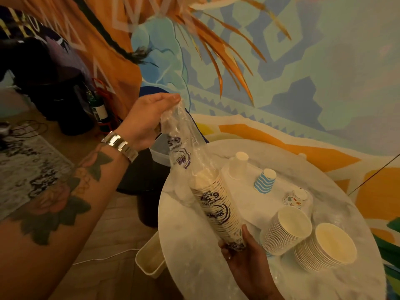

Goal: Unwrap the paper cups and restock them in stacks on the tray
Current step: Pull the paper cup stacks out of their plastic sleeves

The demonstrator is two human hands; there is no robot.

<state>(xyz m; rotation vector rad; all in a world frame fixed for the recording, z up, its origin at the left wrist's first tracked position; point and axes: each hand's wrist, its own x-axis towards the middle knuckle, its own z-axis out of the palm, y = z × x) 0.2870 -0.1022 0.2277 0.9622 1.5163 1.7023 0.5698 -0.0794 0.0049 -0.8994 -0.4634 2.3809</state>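
Showing the unwrapping step, head view. The left hand (149,120) pinches the slack upper end of the clear plastic wrapper (184,135) and holds it high above the sleeve of cups (214,208) inside. The upper part of the wrapper hangs hollow, which suggests it is meant to come off lengthwise. The right hand (244,256) grasps the lower end of the sleeve of cups, fingers curled round it, evidently to anchor the cups while the plastic slides. The sleeve of cups slants over the left part of the round tray (190,252); the hand hides whether its lower end touches the tray.

Near the tray's right edge are two stacks (287,230), touching each other, mouths toward the camera. Whether they stand upright or lean cannot be told. Toward the far edge three single cups sit mouth down and apart: a white cup (238,165), a blue striped cup (265,181) and a patterned cup (296,199). A beige bin (149,256) sits just beside the tray's left edge and lower than it.

Judged from this, the task is partway along: this sleeve of cups remains to be freed and set beside the two stacks.
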